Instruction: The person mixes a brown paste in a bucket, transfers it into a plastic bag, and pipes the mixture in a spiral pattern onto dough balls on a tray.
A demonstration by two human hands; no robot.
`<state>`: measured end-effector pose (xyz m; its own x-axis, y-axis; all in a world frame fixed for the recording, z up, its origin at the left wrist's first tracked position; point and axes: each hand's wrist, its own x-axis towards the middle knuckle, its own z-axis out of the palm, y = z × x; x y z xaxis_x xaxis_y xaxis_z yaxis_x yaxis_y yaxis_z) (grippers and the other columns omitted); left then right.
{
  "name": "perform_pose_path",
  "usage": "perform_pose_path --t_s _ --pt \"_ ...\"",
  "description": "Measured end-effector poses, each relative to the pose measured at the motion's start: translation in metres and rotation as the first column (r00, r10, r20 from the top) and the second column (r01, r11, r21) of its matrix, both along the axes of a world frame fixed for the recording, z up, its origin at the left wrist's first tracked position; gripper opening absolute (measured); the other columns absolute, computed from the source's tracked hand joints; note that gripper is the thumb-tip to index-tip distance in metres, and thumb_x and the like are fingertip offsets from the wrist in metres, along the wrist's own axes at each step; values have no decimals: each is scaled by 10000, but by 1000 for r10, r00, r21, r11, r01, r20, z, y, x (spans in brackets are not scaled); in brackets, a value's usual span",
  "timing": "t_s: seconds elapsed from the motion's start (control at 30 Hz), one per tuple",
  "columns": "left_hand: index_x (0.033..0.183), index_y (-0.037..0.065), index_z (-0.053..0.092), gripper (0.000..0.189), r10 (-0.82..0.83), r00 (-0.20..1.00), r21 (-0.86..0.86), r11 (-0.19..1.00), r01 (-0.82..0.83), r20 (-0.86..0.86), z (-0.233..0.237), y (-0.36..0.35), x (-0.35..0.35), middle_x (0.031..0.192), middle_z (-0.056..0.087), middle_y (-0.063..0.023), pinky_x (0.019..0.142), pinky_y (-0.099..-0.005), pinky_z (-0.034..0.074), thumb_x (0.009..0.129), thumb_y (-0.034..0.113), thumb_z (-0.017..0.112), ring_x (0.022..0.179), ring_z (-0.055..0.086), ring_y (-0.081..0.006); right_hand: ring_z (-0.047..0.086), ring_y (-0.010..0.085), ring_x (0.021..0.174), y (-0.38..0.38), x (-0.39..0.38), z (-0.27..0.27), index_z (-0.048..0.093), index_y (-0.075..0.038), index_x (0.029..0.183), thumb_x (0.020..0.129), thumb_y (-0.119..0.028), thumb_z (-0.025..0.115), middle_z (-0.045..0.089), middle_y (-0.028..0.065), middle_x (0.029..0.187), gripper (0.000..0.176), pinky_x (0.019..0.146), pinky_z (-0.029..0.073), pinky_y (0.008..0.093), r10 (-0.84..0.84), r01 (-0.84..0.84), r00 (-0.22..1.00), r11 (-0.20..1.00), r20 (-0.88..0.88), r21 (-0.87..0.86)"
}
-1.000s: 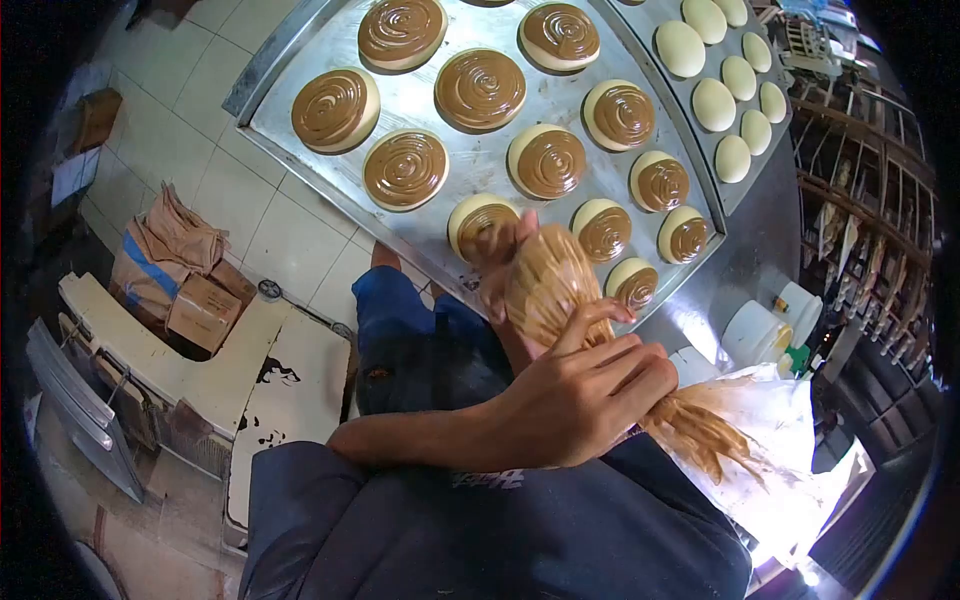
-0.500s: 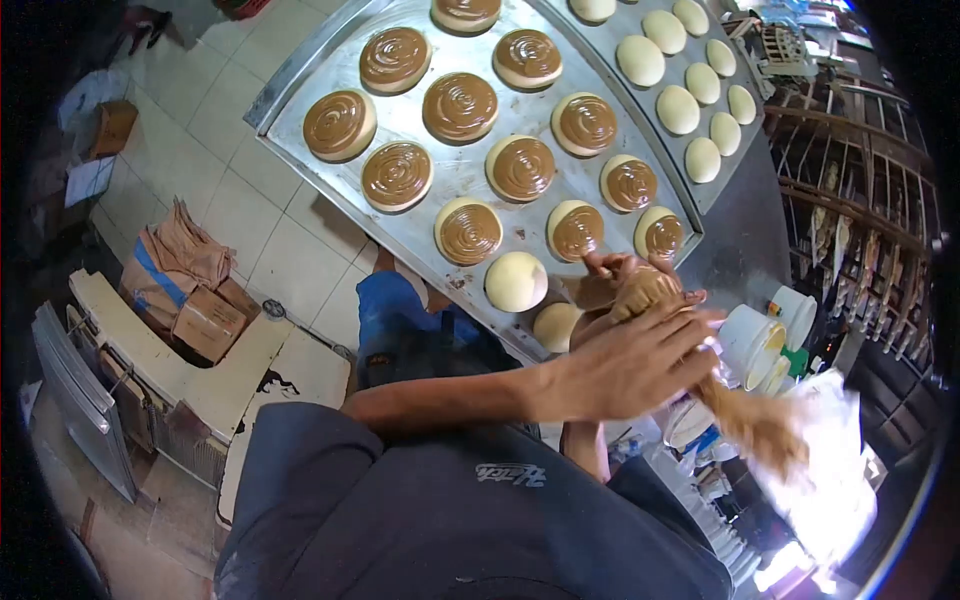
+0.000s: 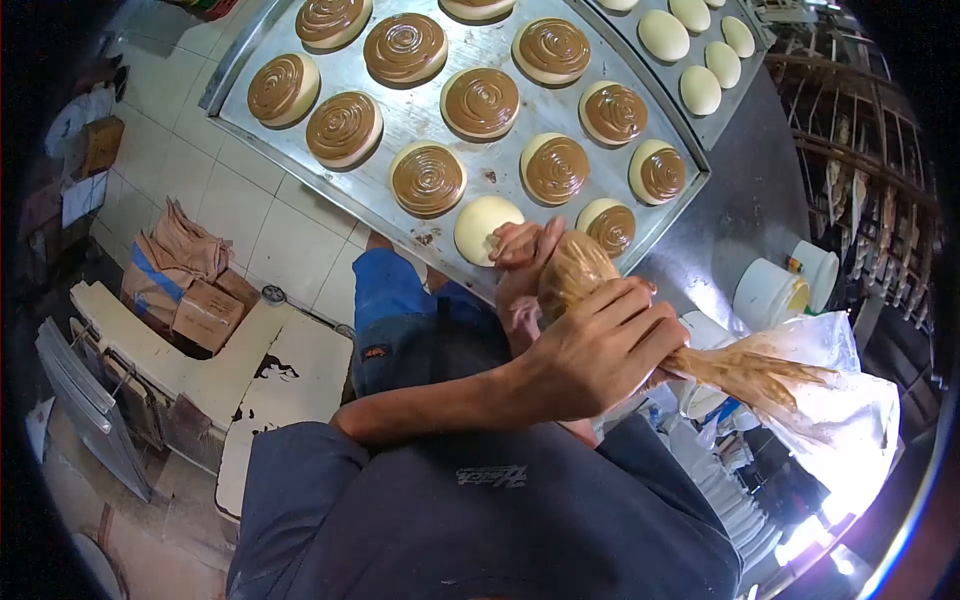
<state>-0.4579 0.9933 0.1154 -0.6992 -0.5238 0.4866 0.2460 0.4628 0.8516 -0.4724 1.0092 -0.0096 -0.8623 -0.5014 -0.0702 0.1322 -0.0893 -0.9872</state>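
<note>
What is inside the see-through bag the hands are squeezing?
Brown cream fills the piping bag and shows through the plastic. The bag's tip is covered by the right hand, and the left hand hides the twisted middle.

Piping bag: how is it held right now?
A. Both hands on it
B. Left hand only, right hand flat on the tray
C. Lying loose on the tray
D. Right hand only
A: the left hand grips the piping bag at its twisted neck, and the right hand wraps its front end, beside the plain bun.
</note>
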Motion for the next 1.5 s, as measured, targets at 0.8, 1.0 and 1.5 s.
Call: perform_pose_path --t_s 0.8,1.0,1.5 --pt "966 32 523 338 -136 983 105 987 124 122 6 2 19 893 556 -78 956 -481 348 696 177 667 866 596 -214 443 175 502 16 -15 -9 432 -122 821 975 -432 446 415 21 529 346 590 410 306 186 -116 964 937 190 -330" --pt "1008 47 523 447 -191 975 224 961 163 113 2 6 22 909 572 -76 1004 -486 308 637 198 721 925 614 -231 435 191 477 26 -37 -32 409 -101 758 1000 -356 418 445 54 524 352 570 427 341 28 -7 998 923 48 -386" --pt "1021 42 515 484 -214 970 238 954 182 119 2 5 22 928 586 -101 1006 -482 306 609 156 742 935 619 -251 389 190 487 34 -21 -27 391 -105 707 977 -428 438 395 59 541 424 540 394 360 341 -323 937 931 83 -172"
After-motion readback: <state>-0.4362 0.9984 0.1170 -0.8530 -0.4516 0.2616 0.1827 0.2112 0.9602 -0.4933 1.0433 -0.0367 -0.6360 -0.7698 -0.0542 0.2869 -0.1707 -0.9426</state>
